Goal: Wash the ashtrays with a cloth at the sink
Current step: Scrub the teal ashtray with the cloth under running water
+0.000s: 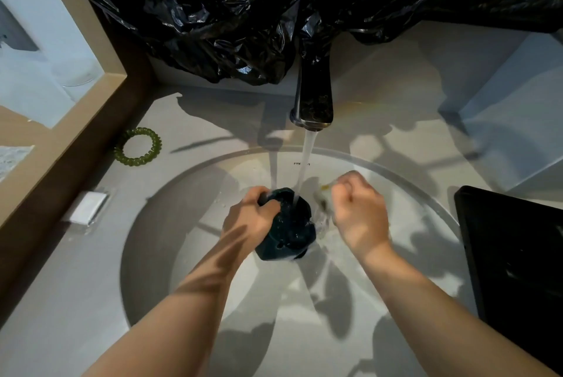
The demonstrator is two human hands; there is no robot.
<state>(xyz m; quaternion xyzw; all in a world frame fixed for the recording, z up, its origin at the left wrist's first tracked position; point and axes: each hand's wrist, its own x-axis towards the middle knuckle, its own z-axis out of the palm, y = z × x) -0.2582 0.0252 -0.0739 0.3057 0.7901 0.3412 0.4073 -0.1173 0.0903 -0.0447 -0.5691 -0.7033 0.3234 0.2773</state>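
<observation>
**Dark ashtray held under the running tap, cloth in the other hand**

The person's 2 hands are over the round sink, which is set into a pale desk. The left hand grips 1 dark green ashtray by its left edge. Its fingers curl over the far rim and the thumb presses the near face. The ashtray is tilted, wet and glossy, and held above the middle of the basin. Whether it touches the basin floor cannot be told.

A stream of water falls from the dark metal tap straight onto the ashtray's upper edge.

The right hand is just beside the ashtray on its right. Its fingers are curled tight into a fist round a pale cloth. A small wad of the cloth shows at the thumb side, blurred, with a yellowish mark on it. The cloth is close to the ashtray's right edge; contact cannot be told.

On the desk to the left of the sink lies a green coiled hair tie, and nearer the front a small white packet. A wooden frame runs along the left side. Crumpled black plastic sheeting hangs behind the tap and covers its upper part. A flat black object sits at the right edge of the desk, beside the sink rim.
</observation>
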